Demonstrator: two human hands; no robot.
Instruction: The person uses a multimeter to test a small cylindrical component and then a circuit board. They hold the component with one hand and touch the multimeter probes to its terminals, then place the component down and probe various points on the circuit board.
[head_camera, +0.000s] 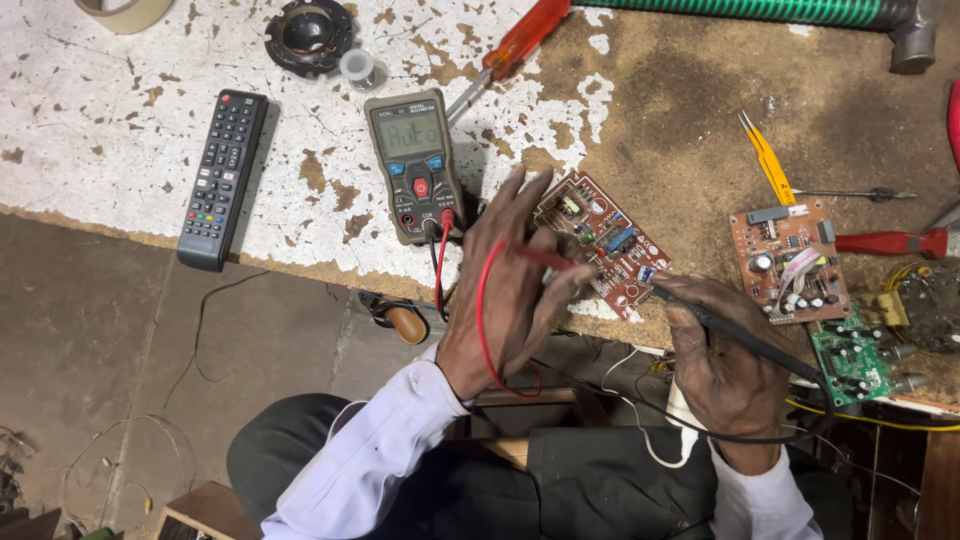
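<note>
Probing with both tips close together on the brown circuit board (603, 243) carries the main hazard: a tip that skids across the crowded parts could, in my judgement, bridge two neighbouring points. The board lies loose at the near edge of the counter (690, 120), so pressure from either probe could also tilt it or push it over that edge.

The right hand (725, 355) is closed around the black probe (730, 328) in a pen-like grip, wrist low beyond the near edge, tip angled up-left onto the board's near-right end. The left hand (515, 290) reaches over the near edge, fingers curled shut on the red probe (548, 260), which points right onto the board's middle. The red lead (484, 310) loops across the back of this hand and could snag as the wrist turns.

Both leads run to the multimeter (417, 165), which lies flat just left of the board and could be dragged by a taut lead. Two more circuit boards, one brown (788, 262) and one green (850, 358), sit near the right edge. Farther back lie a remote control (222, 178), yellow tweezers (768, 160) and an orange-handled screwdriver (515, 45).
</note>
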